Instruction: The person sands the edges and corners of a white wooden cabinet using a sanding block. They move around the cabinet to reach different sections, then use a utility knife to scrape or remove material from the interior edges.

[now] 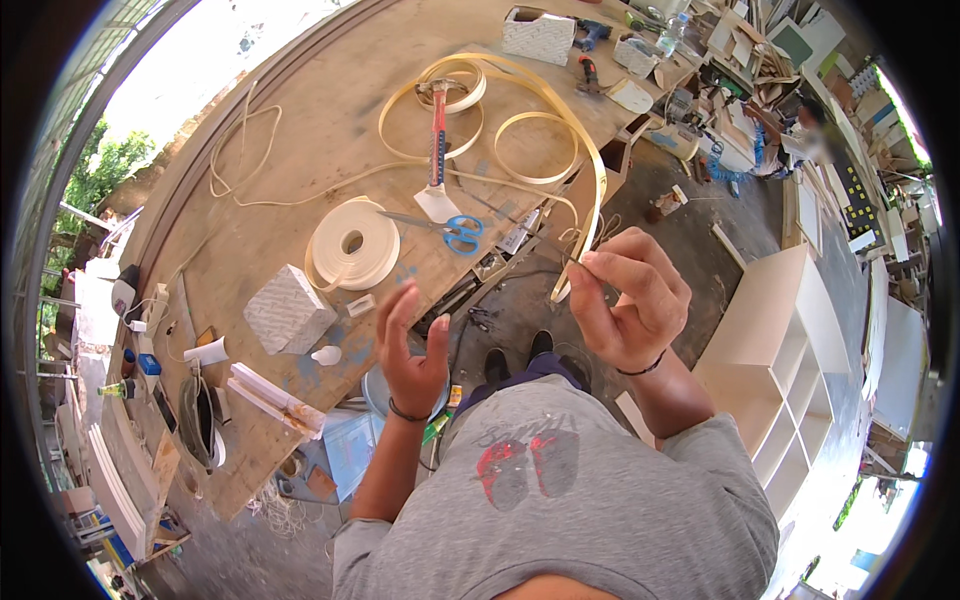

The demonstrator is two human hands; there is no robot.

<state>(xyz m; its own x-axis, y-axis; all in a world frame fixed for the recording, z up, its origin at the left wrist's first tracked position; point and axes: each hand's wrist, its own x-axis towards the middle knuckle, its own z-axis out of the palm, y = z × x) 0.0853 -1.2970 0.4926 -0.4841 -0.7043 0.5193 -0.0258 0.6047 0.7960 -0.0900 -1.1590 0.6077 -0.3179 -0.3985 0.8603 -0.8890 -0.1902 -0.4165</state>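
Observation:
My right hand (635, 305) is raised past the table's edge with thumb and forefinger pinched together. A thin dark sliver shows at the fingertips, too small to name. Right beside them hangs the end of a long cream edging strip (598, 170), which arches back to a coil on the table. My left hand (410, 362) is held out over the table's near edge, fingers apart and holding nothing. Beyond it lie a wide cream roll of edging (383, 240), blue-handled scissors (462, 236) and a hammer (438, 135) with a red and blue handle.
A pale box-like block (290, 312) and a small white bottle (326, 355) sit on the wooden table (310, 130). Drills and a white box (538, 36) stand at its far end. A white shelf unit (775, 360) is on the floor at right. Another person (800, 135) is farther back.

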